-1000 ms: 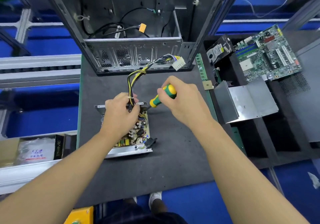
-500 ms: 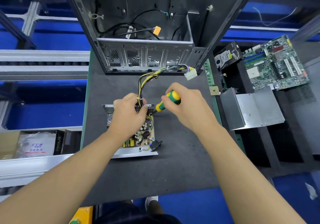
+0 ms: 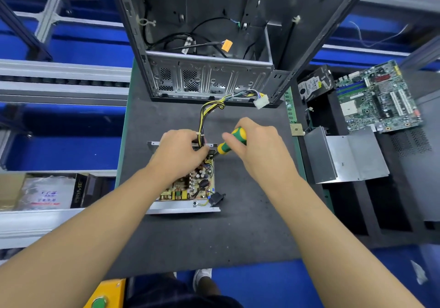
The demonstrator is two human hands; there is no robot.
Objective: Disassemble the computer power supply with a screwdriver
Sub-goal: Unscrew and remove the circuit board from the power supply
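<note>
Two hands work on an opened power supply [image 3: 188, 188] lying mid-way across a dark desk [image 3: 214, 236], near an open computer case [image 3: 209, 76].

Its cover is off: a tan circuit board crowded with capacitors sits in a silver tray, and a yellow-and-black wire bundle [image 3: 206, 114] runs from its far end to a white connector [image 3: 261, 100]. The left hand [image 3: 181, 153] curls its grip over that far end. The right hand [image 3: 259, 150] has its grip closed round a green-and-yellow screwdriver [image 3: 232, 139], angled down toward the same spot.
</note>
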